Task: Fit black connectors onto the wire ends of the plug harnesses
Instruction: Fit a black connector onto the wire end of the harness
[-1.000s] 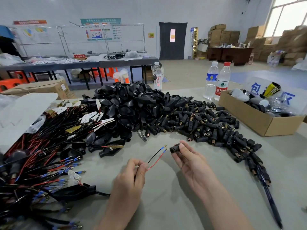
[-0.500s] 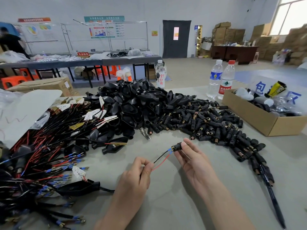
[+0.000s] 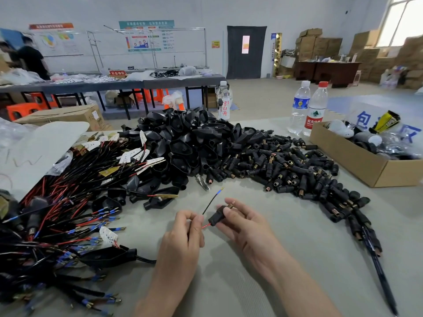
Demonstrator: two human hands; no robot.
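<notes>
Connector (image 3: 218, 216) slid onto red wire (image 3: 206, 226) above grey table (image 3: 297, 259).

Left hand (image 3: 180, 245) pinches a red wire (image 3: 206, 226) and a black wire (image 3: 211, 201); the red wire enters a black connector (image 3: 216, 218) held by the right hand (image 3: 247, 227); the black wire points free toward one o'clock. Loose connectors (image 3: 286, 170) heap at one o'clock of the hands; plug harnesses (image 3: 57, 213) lie at nine.

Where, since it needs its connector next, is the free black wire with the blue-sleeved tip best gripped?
Grip the thin black wire just below its blue sleeve, coming from the left: it slants up free there, while the right hand crowds its other side.
</notes>
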